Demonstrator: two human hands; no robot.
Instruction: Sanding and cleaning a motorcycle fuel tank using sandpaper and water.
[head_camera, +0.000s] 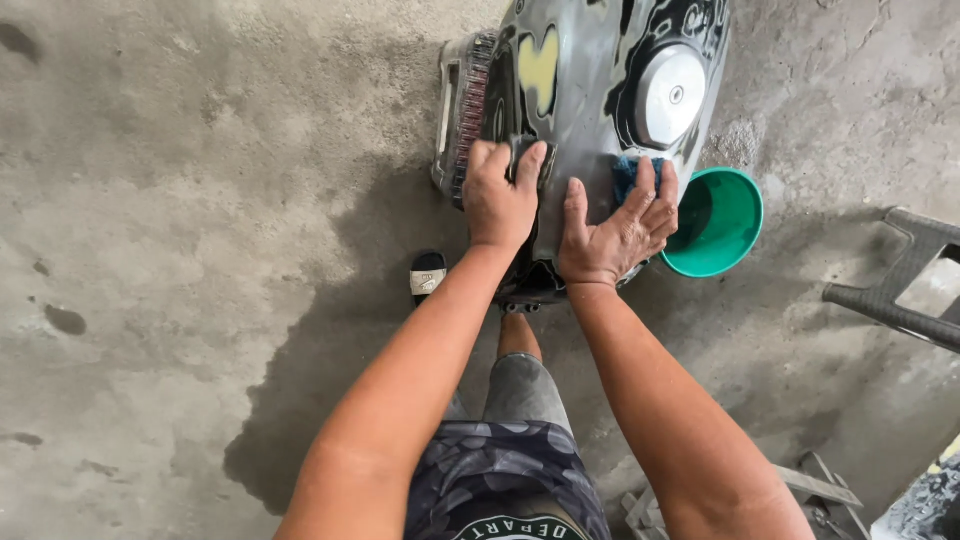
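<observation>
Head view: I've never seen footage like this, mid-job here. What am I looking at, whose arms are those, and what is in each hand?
There is only one picture, taken by a camera on the person's head, looking straight down. The two bare arms are the wearer's own. The left hand presses a small dark pad, possibly sandpaper, against a motorcycle fuel tank with patchy grey and black paint and a round silver cap. The right hand lies flat on the tank over a blue cloth. A green bucket stands to the right on the wet concrete floor. Below, the person's knee and sandal show.
</observation>
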